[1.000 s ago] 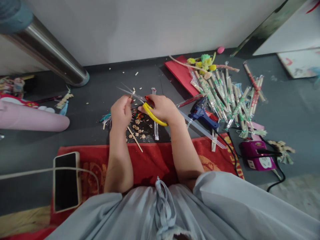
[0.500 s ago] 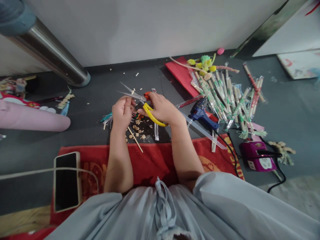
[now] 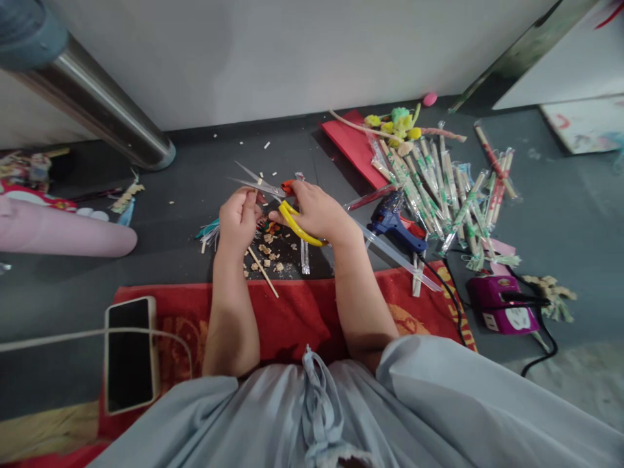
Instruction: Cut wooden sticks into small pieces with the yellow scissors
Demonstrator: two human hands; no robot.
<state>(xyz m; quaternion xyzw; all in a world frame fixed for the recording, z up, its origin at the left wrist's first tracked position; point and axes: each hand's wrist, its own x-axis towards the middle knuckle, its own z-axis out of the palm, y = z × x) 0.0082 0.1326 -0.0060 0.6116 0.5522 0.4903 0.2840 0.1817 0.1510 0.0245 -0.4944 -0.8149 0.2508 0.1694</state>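
- Head view: the right hand has its fingers threaded through the yellow handles of the scissors, gripping them just beyond the red mat.
- The scissors' long axis runs from the handles at lower right up to the blade tips at upper left; the blades are parted in a narrow V, pointing left and away from the person.
- The left hand is beside the blades, its fingers pinched together on a thin wooden stick; the stick's free end slants down and right to the mat's far edge, while its upper end is hidden in the hand.
- Between the hands and the mat, small wood offcuts lie scattered on the dark floor.
- Right of the scissors lies a blue glue gun, nozzle toward the hands, with a clear glue stick running down-right from beside the right wrist.
- Farther right of the glue gun is a loose heap of wrapped chopsticks, mostly pointing away from the person, partly on a red sheet.
- A purple power strip sits right of the mat, with a black plug in it.
- A phone lies on the mat's left end, a white cable crossing it.
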